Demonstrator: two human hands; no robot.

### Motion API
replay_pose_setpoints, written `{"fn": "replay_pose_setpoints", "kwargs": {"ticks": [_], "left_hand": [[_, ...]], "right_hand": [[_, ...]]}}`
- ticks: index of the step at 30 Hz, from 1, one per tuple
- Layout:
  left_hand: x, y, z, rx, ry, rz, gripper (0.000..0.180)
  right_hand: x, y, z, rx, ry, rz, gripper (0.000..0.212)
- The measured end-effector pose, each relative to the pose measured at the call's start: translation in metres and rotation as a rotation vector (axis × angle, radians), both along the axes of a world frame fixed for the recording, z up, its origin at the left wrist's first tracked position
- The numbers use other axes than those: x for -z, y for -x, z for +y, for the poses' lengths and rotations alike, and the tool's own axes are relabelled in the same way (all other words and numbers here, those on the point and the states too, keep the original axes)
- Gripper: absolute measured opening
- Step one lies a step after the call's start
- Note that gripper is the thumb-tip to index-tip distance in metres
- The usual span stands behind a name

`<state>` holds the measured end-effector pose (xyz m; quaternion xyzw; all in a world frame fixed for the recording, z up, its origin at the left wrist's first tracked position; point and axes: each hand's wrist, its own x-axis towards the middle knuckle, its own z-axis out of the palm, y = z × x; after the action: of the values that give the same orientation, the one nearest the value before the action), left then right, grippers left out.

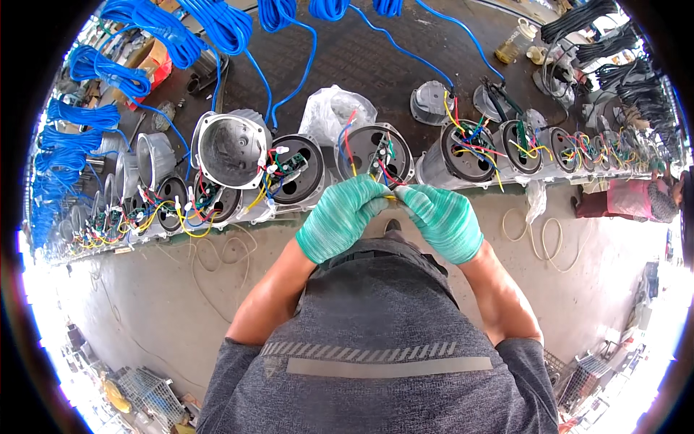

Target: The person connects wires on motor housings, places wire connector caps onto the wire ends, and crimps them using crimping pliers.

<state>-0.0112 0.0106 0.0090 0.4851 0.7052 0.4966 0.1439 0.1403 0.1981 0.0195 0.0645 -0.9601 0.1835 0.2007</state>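
**Green gloves pinched on wires at the bench's near edge**

Green knit gloves are worn on both hands. The left hand (pixel 340 217) and the right hand (pixel 442 220) are brought together, fingertips meeting, just in front of the near edge of the bench (pixel 376 58). Thin wires (pixel 384 179) — red, yellow and dark ones can be told, though their exact count cannot — are pinched between the fingers of both hands. These wires are led out of one open motor housing (pixel 372 150), which is set at the near edge, about the middle of its length.

A row of such housings is laid along that near edge. About five are counted clearly: one lidless housing (pixel 231 148) toward the left, a second with a small circuit board (pixel 295 168), the one being worked on, and two more to its right (pixel 463 152) (pixel 522 145). Further ones at both ends are too small and bent by the lens to be counted.

Blue cables (pixel 217 25) are bundled in coils along the far edge and the left end; at least eight coils are seen. One clear plastic bag (pixel 329 108) is set behind the housings. Black cable bundles (pixel 600 36) are heaped at the far right corner.
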Motion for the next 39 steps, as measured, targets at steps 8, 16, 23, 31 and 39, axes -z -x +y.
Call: {"fn": "replay_pose_setpoints", "kwargs": {"ticks": [8,16,23,31,39], "left_hand": [[-0.007,0.003,0.001,0.025,0.001,-0.044,0.017],[-0.015,0.007,-0.001,0.074,0.035,-0.080,0.020],[-0.013,0.013,0.000,0.125,0.074,-0.128,0.021],[0.005,0.008,-0.003,0.157,-0.076,0.137,0.024],[0.013,0.007,-0.009,0.131,-0.098,0.119,0.028]], "right_hand": [[-0.011,0.001,0.005,-0.036,0.002,-0.043,0.043],[-0.021,0.004,0.004,-0.061,-0.037,-0.141,0.044],[-0.037,0.007,0.001,-0.082,-0.157,-0.132,0.039],[-0.030,0.009,-0.029,0.362,1.497,-0.643,0.016],[-0.009,-0.013,-0.031,0.391,1.305,-0.445,0.030]]}}
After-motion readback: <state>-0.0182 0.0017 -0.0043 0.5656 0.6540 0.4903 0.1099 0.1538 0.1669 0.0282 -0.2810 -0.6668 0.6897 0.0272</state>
